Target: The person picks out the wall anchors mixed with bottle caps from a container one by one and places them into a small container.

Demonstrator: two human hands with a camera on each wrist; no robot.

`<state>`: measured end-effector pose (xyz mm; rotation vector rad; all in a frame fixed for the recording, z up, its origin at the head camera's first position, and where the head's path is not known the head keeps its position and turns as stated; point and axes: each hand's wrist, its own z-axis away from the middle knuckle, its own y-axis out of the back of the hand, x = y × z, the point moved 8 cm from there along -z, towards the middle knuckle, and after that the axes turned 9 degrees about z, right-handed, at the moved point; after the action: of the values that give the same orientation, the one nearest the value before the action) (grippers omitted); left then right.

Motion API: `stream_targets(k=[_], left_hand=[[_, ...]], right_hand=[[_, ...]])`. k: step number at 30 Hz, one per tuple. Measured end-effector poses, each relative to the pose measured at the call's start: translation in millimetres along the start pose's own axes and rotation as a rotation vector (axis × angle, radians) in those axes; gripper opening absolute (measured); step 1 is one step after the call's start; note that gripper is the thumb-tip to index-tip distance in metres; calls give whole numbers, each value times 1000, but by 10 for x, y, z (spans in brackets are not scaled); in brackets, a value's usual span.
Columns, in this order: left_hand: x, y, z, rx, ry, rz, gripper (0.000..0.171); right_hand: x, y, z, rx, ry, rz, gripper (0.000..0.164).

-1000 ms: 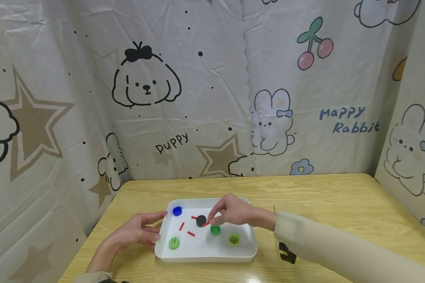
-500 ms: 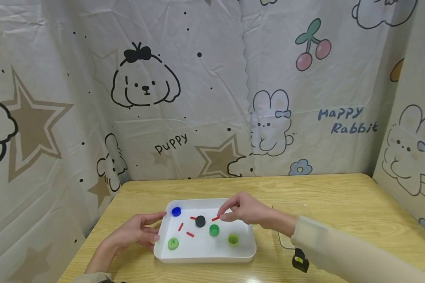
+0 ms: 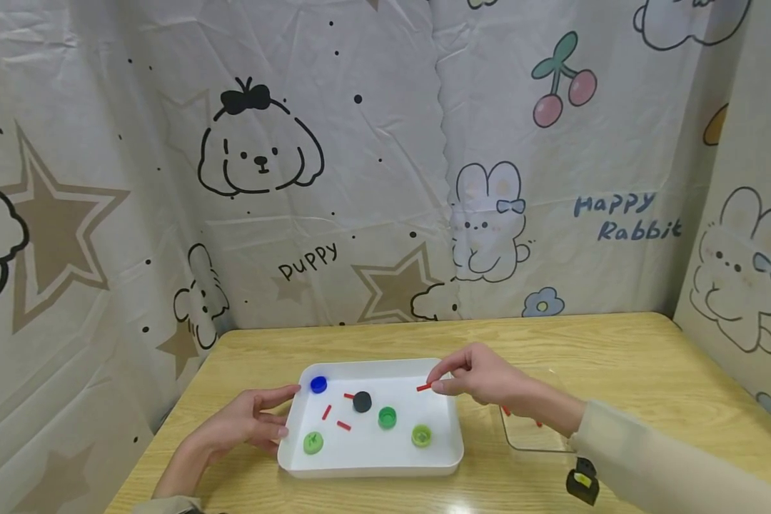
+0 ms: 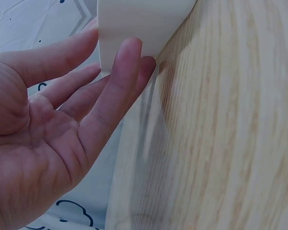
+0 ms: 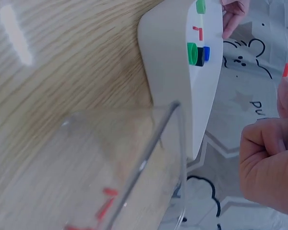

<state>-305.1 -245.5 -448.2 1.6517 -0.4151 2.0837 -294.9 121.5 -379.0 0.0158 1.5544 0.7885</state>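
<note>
My right hand pinches a short red stick between thumb and fingertips, over the right back corner of a white tray. The stick's end also shows in the right wrist view. At the tray's left end, my left hand touches the outer wall with extended fingers. Inside the tray lie a blue cap, a black cap, a green cap, a yellow-green cap and a light green cap. Loose red sticks lie among them.
A clear plastic box stands right of the tray, partly under my right forearm, with several red sticks in it. Beneath everything is a wooden table. A printed curtain hangs behind and at both sides.
My right hand has lifted the red stick from beside the black cap and carried it rightward to the tray's right back corner. My left hand stays at the tray.
</note>
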Motion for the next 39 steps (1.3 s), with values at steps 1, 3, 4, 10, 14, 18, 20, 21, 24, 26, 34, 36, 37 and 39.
stream_targets(k=[1, 3, 4, 10, 14, 18, 20, 21, 24, 26, 34, 36, 37, 39], left_hand=[[4, -2, 1, -1, -2, 1, 88], [9, -5, 1, -3, -4, 3, 88], [10, -5, 1, -4, -5, 4, 88], [-4, -1, 3, 2, -2, 3, 88], [-14, 5, 3, 6, 0, -5, 87], [-18, 11, 1, 8, -1, -10, 86], [-18, 10, -1, 7, 0, -9, 85], [-17, 10, -1, 9, 1, -10, 85], [-15, 4, 0, 11, 4, -14, 85], [-14, 3, 5, 14, 5, -15, 86], [-16, 3, 4, 4, -1, -2, 87], [-21, 2, 1, -1, -4, 1, 87], [-23, 1, -1, -3, -4, 3, 87], [-28, 1, -3, -3, -3, 2, 87]], right_hand=[[19, 32, 32, 9, -8, 1, 14], [53, 89, 100, 22, -10, 9, 16], [74, 123, 139, 32, -17, 20, 16], [219, 294, 353, 77, -52, 17, 20], [322, 415, 465, 106, -79, 27, 21], [418, 525, 570, 132, -100, 31, 23], [471, 570, 618, 139, -106, 19, 25], [495, 588, 641, 141, -108, 9, 26], [571, 647, 701, 155, -113, -5, 28], [610, 686, 732, 167, -117, -2, 28], [752, 784, 832, 188, -144, 34, 29], [789, 795, 850, 198, -164, 46, 29], [804, 799, 857, 202, -173, 58, 29], [832, 803, 869, 211, -193, 70, 28]])
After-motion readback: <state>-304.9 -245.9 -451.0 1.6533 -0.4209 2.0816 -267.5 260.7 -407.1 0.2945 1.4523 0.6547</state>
